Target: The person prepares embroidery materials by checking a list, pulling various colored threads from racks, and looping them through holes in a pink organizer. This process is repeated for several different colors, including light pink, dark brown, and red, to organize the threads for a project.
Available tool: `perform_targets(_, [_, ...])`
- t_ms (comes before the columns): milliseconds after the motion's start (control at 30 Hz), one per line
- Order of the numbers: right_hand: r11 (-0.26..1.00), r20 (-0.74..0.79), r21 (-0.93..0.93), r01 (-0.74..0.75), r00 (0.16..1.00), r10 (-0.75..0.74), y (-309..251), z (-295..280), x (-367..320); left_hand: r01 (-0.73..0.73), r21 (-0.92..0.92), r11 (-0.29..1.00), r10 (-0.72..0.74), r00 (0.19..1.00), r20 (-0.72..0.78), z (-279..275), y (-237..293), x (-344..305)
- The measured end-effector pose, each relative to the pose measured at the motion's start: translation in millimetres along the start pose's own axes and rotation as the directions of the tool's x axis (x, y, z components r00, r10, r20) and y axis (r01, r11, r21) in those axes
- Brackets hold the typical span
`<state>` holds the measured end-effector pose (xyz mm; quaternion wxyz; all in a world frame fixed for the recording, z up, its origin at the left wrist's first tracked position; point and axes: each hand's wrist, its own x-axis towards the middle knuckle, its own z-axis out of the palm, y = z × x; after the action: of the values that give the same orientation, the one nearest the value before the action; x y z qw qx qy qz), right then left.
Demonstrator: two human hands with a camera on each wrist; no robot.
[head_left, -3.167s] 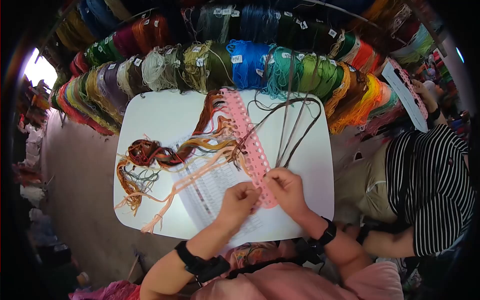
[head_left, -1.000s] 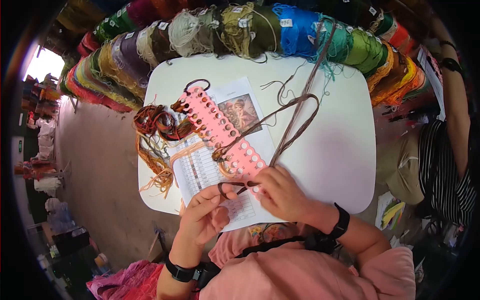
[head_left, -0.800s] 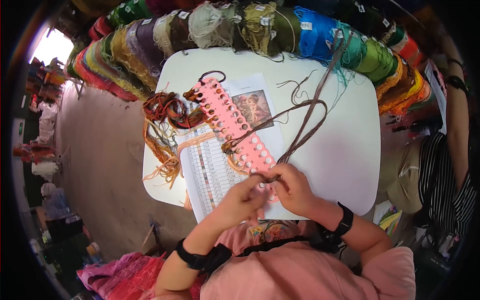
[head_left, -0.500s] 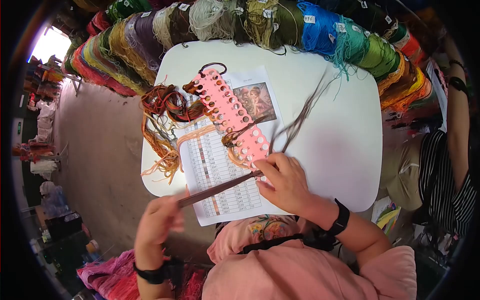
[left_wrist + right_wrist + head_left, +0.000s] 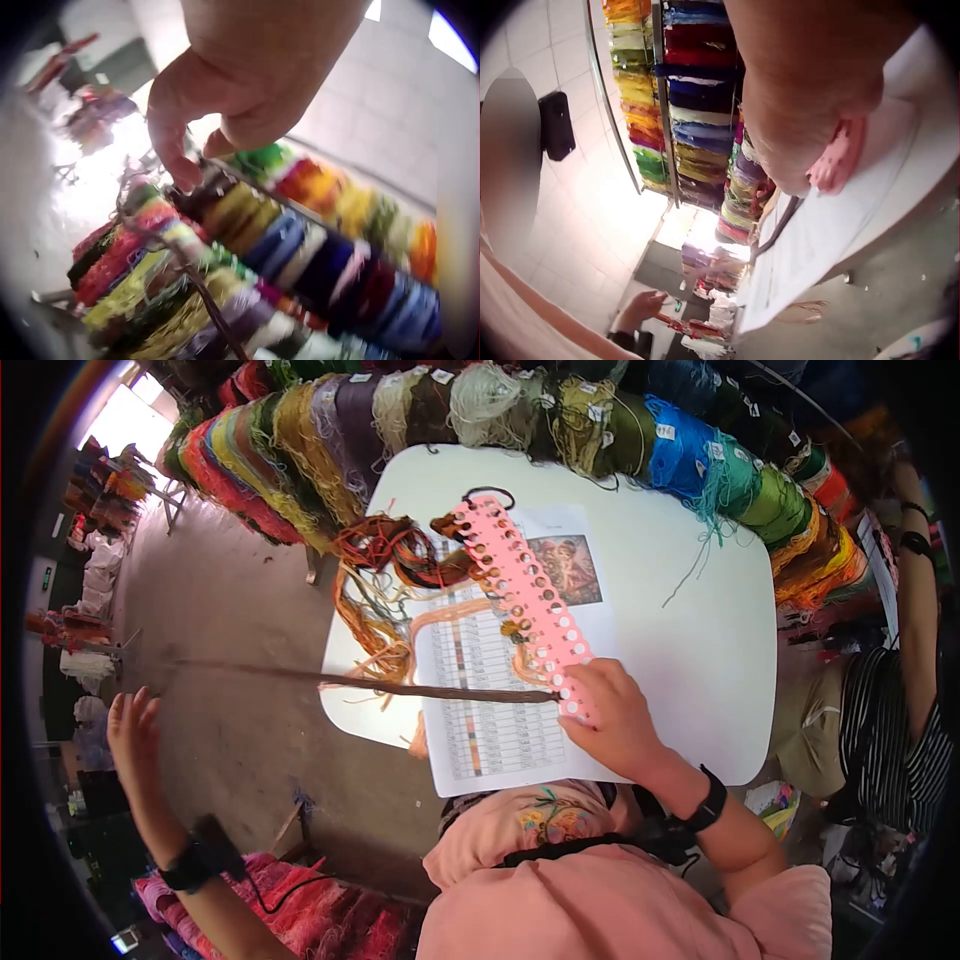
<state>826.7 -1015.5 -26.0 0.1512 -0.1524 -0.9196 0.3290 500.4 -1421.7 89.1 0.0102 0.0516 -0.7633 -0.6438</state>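
A pink thread holder card [image 5: 520, 580] with holes along both edges lies slanted on printed sheets. My right hand [image 5: 615, 720] grips its near end; in the right wrist view, pink plastic [image 5: 838, 161] shows under the fingers. From a hole beside that hand, a bundle of dark brown thread [image 5: 430, 690] stretches left past the table edge, its far end blurred. My left hand [image 5: 137, 735] is out to the left, fingers spread, just below that blurred end. In the left wrist view, loosely bent fingers [image 5: 169, 142] hang near a brown strand [image 5: 206, 300].
Brown, red and peach threads [image 5: 365, 570] trail from the card across the white table [image 5: 690, 620]. A printed chart [image 5: 500, 750] lies beneath. Rows of coloured skeins [image 5: 590, 425] stand behind the table. A person in a striped top [image 5: 875, 730] is at the right.
My left hand has swung far left, drawing the brown thread out of its loop into a straight line, and its fingers have spread. My right hand stays at the card's near end.
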Motion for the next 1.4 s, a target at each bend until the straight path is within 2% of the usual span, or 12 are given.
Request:
perform_targets(33, [0.993, 0.036, 0.074, -0.093, 0.995, 0.091, -1, -3, -3, -0.1, 0.302, 0.948, 0.132, 0.987, -0.088, 26, -4, -16])
perform_targets(100, [0.986, -0.043, -0.128, -0.106, 0.994, 0.102, -10, -10, -4, -0.537, 0.366, 0.76, 0.437, 0.839, 0.325, 73, -25, -59])
perform_targets(133, [0.966, -0.079, -0.231, -0.117, 0.992, 0.101, -13, -12, -4, -0.643, 0.394, 0.656, 0.412, 0.743, 0.527, 107, -23, -94])
perform_targets(167, [0.942, -0.047, -0.311, -0.127, 0.992, 0.118, -13, -13, -5, -0.618, 0.331, 0.713, 0.292, 0.691, 0.661, 134, -26, -128])
perform_targets(233, [0.918, 0.02, -0.343, -0.199, 0.976, 0.219, -16, -13, -4, -0.832, -0.076, 0.55, 0.33, 0.133, 0.935, 169, -50, -156])
perform_targets(267, [0.902, 0.051, -0.362, -0.233, 0.962, 0.269, -17, -14, -3, -0.871, -0.086, 0.483, 0.337, 0.094, 0.937, 183, -57, -173])
perform_targets(367, [0.888, 0.02, -0.378, -0.261, 0.957, 0.289, -20, -13, 1, -0.893, -0.063, 0.446, 0.341, 0.104, 0.934, 207, -76, -186])
perform_targets(467, [0.888, 0.111, -0.107, -0.447, 0.882, 0.458, -15, -17, 8, -0.914, -0.031, 0.403, 0.352, 0.123, 0.928, 210, -83, -188])
perform_targets(633, [0.939, 0.123, 0.218, -0.266, 0.962, 0.244, -16, -45, 68, -0.921, -0.015, 0.389, 0.357, 0.136, 0.924, 209, -81, -190])
perform_targets(733, [0.57, 0.126, 0.724, -0.389, 0.887, 0.445, -22, -42, 104, -0.932, 0.006, 0.361, 0.331, 0.135, 0.934, 208, -82, -190])
perform_targets(1033, [0.441, 0.08, 0.791, -0.423, 0.787, 0.611, 21, -1, 79, -0.874, 0.032, 0.485, 0.284, 0.192, 0.939, 209, -76, -171])
perform_targets(1400, [0.543, -0.046, 0.773, -0.328, 0.825, 0.564, 21, 7, 73, -0.976, 0.031, 0.216, 0.323, 0.102, 0.941, 239, -83, -178])
